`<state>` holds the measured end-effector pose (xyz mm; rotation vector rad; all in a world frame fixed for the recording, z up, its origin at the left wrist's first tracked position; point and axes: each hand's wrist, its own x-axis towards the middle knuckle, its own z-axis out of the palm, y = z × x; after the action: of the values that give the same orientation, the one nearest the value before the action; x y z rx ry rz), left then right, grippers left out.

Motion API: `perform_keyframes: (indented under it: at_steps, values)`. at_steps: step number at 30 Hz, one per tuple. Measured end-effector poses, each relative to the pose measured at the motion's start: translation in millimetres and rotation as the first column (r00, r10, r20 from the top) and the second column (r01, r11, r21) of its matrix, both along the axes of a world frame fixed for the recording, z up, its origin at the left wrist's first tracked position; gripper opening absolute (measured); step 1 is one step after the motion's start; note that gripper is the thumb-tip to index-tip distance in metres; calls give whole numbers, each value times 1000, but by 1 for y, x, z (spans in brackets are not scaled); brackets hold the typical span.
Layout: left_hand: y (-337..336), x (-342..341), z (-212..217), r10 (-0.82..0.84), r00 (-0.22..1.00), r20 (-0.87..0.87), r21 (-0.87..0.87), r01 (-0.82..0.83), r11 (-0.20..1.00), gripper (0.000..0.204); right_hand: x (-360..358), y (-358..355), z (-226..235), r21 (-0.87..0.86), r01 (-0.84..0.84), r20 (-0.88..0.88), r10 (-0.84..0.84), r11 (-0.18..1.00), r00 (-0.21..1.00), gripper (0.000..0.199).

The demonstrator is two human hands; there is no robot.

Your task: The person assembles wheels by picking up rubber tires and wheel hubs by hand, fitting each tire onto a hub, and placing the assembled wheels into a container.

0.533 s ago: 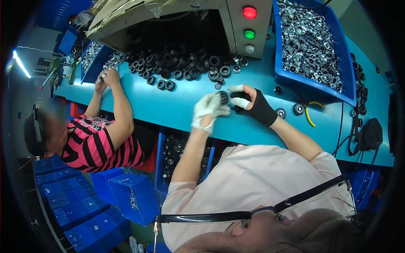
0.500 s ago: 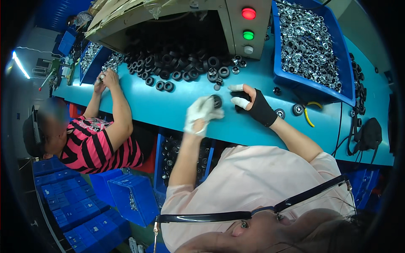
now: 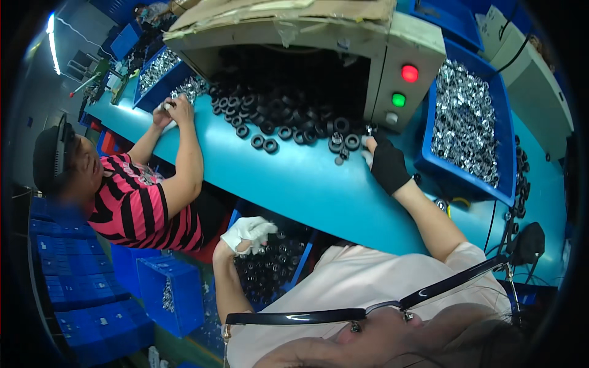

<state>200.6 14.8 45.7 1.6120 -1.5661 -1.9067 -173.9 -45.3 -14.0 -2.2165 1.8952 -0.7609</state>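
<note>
By the lower corner of the metal box (image 3: pixel 400 52), on the turquoise surface (image 3: pixel 294 184), a chrome hub (image 3: pixel 370 129) lies just ahead of the right hand (image 3: pixel 388 165), the nearer one; its long axis cannot be told, nor whether those fingers pinch anything. Over a blue bin (image 3: pixel 304 256), the left hand (image 3: pixel 245 234) has fingers loosely spread.

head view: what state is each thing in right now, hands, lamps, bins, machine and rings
Left hand: open, over the lower bin; no part visible in it
Right hand: fingertips beside the machine; grip unclear
Lower bin: holds many black wheels
Black rings: loose pile
Machine: front open
Red lamp: looks lit
Green lamp: looks lit
Bench bin: well filled with shiny parts
</note>
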Motion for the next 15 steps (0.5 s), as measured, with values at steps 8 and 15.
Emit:
perform_keyframes:
  at_steps: [8, 15]
  values:
    - [-137, -136, 11, -137, 928, -346, -571, -92, 816, 25, 4, 9, 13, 41, -31, 140, 25, 999, 990, 26]
    - [-269, -268, 15, -118, 933, 340, -872, 360, 332, 35, 20, 53, 27, -42, -127, 364, 134, 991, 922, 44]
